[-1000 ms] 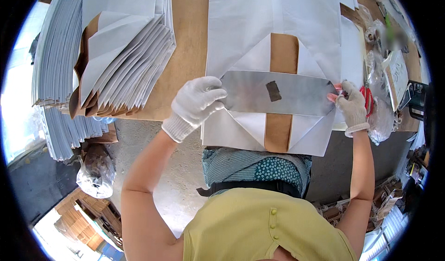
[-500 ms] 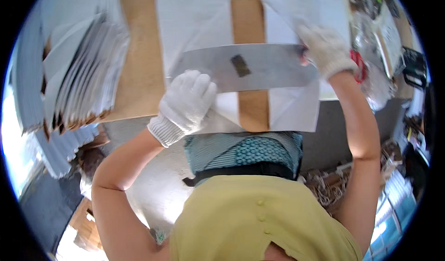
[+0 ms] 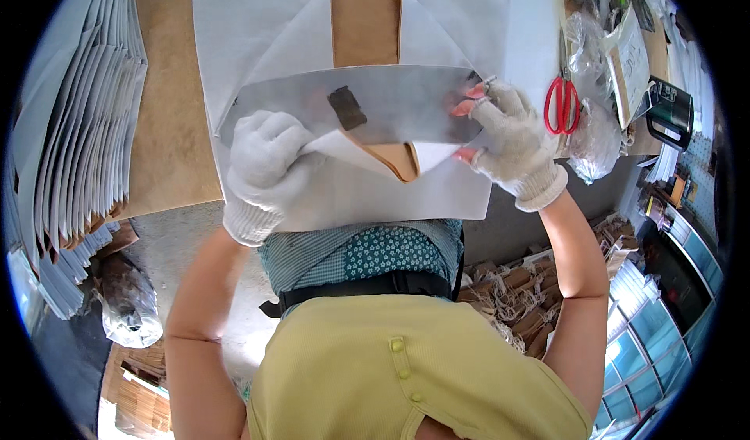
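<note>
A large white paper bag point(image 3: 391, 198) with a brown inner side lies before me, its end opened out into pointed folds. Across it rests a long grey metal plate point(image 3: 406, 104) with a dark patch. My left hand point(image 3: 269, 155), in a white knit glove, is closed at the plate's left end on a white flap of the bag. This flap is lifted over the plate's near edge, its brown inside showing. My right hand point(image 3: 512, 135), gloved with bare fingertips, grips the plate's right end, fingers on top and thumb by its near edge.
A fanned stack of folded white paper bags point(image 3: 90, 127) stands at the left on the brown tabletop point(image 3: 168, 112). Red-handled scissors point(image 3: 561, 104), clear plastic wrapping point(image 3: 594, 135) and a dark mug point(image 3: 670, 112) are at the right. Brown bundles with string point(image 3: 516, 291) lie below the table.
The near flap has been raised over the plate's near edge by my left hand. My right hand has come down onto the plate's right end. The view has shifted right.
</note>
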`<move>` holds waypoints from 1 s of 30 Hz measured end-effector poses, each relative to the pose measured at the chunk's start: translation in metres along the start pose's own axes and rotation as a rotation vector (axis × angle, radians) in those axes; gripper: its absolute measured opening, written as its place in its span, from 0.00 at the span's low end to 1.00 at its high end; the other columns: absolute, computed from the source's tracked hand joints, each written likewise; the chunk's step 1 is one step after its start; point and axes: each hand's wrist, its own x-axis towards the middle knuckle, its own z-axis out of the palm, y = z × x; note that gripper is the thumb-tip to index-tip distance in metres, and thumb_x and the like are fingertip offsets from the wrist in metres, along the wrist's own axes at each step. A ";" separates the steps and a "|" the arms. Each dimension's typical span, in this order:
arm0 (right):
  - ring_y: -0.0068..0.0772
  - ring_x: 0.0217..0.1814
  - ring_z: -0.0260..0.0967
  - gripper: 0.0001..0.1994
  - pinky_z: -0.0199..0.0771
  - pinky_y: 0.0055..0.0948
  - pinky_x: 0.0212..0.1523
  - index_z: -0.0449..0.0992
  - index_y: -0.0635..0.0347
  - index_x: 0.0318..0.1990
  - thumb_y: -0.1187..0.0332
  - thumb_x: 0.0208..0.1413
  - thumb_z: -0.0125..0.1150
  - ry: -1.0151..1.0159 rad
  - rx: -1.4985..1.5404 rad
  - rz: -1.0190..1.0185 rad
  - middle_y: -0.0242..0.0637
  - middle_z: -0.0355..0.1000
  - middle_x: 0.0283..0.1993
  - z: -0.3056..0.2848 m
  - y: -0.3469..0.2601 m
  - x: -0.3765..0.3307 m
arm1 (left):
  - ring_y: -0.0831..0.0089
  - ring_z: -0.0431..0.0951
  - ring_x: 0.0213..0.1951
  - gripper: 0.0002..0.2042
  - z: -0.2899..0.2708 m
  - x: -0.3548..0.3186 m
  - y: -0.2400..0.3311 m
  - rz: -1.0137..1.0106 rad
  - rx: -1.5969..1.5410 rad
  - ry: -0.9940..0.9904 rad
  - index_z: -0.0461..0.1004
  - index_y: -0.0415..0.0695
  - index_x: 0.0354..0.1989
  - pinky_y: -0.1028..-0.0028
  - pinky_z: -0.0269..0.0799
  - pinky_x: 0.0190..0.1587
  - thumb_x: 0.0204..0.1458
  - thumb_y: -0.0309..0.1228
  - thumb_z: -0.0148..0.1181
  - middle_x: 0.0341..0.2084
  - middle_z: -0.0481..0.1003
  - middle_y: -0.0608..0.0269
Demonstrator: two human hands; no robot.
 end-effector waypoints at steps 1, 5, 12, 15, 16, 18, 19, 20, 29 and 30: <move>0.47 0.63 0.71 0.26 0.75 0.44 0.61 0.79 0.47 0.48 0.62 0.38 0.83 0.020 -0.007 -0.009 0.32 0.73 0.59 0.002 0.001 0.001 | 0.57 0.75 0.39 0.09 0.004 0.001 0.007 -0.087 0.010 0.016 0.78 0.46 0.28 0.60 0.67 0.46 0.36 0.26 0.70 0.31 0.75 0.63; 0.46 0.59 0.74 0.27 0.76 0.43 0.57 0.79 0.48 0.47 0.58 0.37 0.83 0.032 -0.029 -0.020 0.32 0.75 0.53 0.006 0.004 0.019 | 0.57 0.75 0.45 0.16 0.004 0.017 0.025 -0.271 0.109 -0.019 0.79 0.45 0.37 0.60 0.69 0.51 0.37 0.29 0.77 0.38 0.76 0.59; 0.51 0.80 0.53 0.51 0.57 0.44 0.77 0.68 0.48 0.70 0.56 0.31 0.86 0.109 -0.177 0.092 0.43 0.60 0.76 0.012 0.024 0.052 | 0.57 0.75 0.50 0.40 -0.003 0.074 -0.010 -0.235 0.255 0.221 0.78 0.54 0.60 0.59 0.72 0.55 0.30 0.43 0.84 0.42 0.77 0.54; 0.52 0.85 0.43 0.59 0.45 0.43 0.83 0.61 0.45 0.76 0.56 0.28 0.87 0.089 -0.146 0.176 0.44 0.52 0.81 0.010 0.030 0.054 | 0.59 0.75 0.48 0.30 -0.009 0.090 -0.007 -0.354 -0.062 0.115 0.84 0.56 0.54 0.60 0.73 0.55 0.36 0.40 0.81 0.39 0.78 0.59; 0.53 0.86 0.41 0.61 0.42 0.43 0.84 0.60 0.43 0.77 0.56 0.28 0.87 0.065 -0.132 0.205 0.43 0.50 0.82 0.006 0.028 0.054 | 0.59 0.74 0.48 0.25 -0.013 0.094 0.003 -0.392 -0.028 0.029 0.86 0.56 0.50 0.60 0.73 0.55 0.38 0.38 0.80 0.38 0.78 0.61; 0.55 0.85 0.42 0.54 0.45 0.44 0.83 0.66 0.42 0.73 0.62 0.29 0.85 0.020 -0.097 0.256 0.45 0.54 0.81 -0.002 0.023 0.053 | 0.62 0.74 0.46 0.17 -0.017 0.097 0.014 -0.430 -0.001 -0.037 0.88 0.52 0.42 0.64 0.73 0.53 0.41 0.33 0.78 0.36 0.77 0.63; 0.56 0.85 0.42 0.53 0.46 0.45 0.83 0.68 0.45 0.72 0.65 0.29 0.84 0.001 -0.070 0.253 0.45 0.55 0.81 -0.006 0.021 0.052 | 0.63 0.74 0.46 0.13 -0.015 0.094 0.015 -0.429 -0.010 -0.018 0.89 0.50 0.39 0.67 0.74 0.51 0.41 0.30 0.77 0.36 0.77 0.63; 0.57 0.85 0.42 0.52 0.48 0.46 0.83 0.69 0.47 0.71 0.68 0.29 0.83 -0.019 -0.045 0.249 0.46 0.55 0.80 -0.008 0.019 0.050 | 0.65 0.74 0.45 0.11 -0.016 0.093 0.017 -0.428 -0.019 0.002 0.90 0.48 0.36 0.70 0.74 0.50 0.42 0.27 0.77 0.35 0.76 0.64; 0.48 0.78 0.62 0.26 0.46 0.56 0.81 0.82 0.49 0.59 0.59 0.50 0.75 0.225 -0.111 0.023 0.39 0.74 0.68 0.012 0.012 0.024 | 0.64 0.76 0.49 0.11 -0.007 0.067 0.027 -0.176 -0.199 0.041 0.88 0.44 0.34 0.70 0.74 0.50 0.41 0.19 0.70 0.39 0.77 0.60; 0.49 0.76 0.64 0.24 0.46 0.57 0.81 0.83 0.51 0.58 0.58 0.52 0.74 0.261 -0.113 -0.019 0.39 0.76 0.66 0.014 0.012 0.023 | 0.64 0.76 0.49 0.10 -0.008 0.066 0.028 -0.093 -0.200 -0.016 0.88 0.44 0.33 0.69 0.74 0.49 0.42 0.19 0.70 0.40 0.77 0.59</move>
